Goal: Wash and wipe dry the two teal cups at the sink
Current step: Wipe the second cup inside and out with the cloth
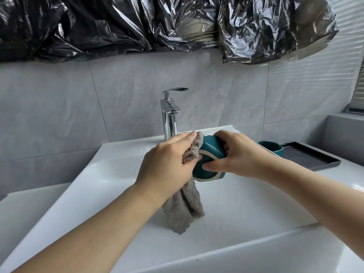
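Above the white sink basin my right hand grips a teal cup with a cream band, tipped on its side. My left hand presses a grey-brown towel against the cup's left end; the rest of the towel hangs down below my hand towards the basin floor. The second teal cup stands upright on the counter to the right, partly hidden behind my right wrist.
A chrome faucet rises behind the basin, with no water running. A dark rectangular tray lies on the counter at the right, beside the second cup. Black plastic sheeting hangs over the grey tiled wall.
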The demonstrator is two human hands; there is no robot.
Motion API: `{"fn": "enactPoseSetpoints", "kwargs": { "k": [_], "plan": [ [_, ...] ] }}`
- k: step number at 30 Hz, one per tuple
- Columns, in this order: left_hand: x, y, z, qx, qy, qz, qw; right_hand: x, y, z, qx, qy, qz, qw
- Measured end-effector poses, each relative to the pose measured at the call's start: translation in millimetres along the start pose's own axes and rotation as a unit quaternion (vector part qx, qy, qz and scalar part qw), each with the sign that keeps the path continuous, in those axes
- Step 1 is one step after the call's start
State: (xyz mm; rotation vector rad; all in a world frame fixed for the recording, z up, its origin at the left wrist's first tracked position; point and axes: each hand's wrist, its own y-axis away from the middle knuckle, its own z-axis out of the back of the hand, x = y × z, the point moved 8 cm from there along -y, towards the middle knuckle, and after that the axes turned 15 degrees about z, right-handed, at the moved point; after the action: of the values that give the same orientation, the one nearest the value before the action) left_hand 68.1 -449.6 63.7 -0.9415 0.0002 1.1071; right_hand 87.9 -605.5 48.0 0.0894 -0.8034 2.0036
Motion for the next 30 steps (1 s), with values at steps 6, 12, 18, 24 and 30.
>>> {"fn": "enactPoseSetpoints", "kwargs": {
  "k": [6, 12, 18, 24, 30],
  "plan": [
    [35.5, -11.4, -23.0, 0.181, 0.192, 0.159, 0.951, -4.5, 1.6, -3.3, -0.006, -0.09, 0.0, 0.996],
    [50.0, -11.3, -27.1, 0.203, 0.363, 0.26, 0.871, 9.3, 3.0, -3.6, -0.016, -0.121, 0.07, 0.99],
    [56.1, -8.8, -30.7, 0.204, 0.46, 0.349, 0.791, 26.6, 3.2, -2.6, -0.012, -0.021, 0.2, 0.979],
    [37.2, -8.8, -25.6, 0.223, 0.404, 0.267, 0.846, 32.2, 5.4, 11.8, -0.062, -0.026, 0.251, 0.966],
    [38.8, -21.7, 2.2, 0.105, 0.346, 0.193, 0.912, 34.6, 8.5, 16.1, -0.078, -0.055, 0.252, 0.963]
  ]
}}
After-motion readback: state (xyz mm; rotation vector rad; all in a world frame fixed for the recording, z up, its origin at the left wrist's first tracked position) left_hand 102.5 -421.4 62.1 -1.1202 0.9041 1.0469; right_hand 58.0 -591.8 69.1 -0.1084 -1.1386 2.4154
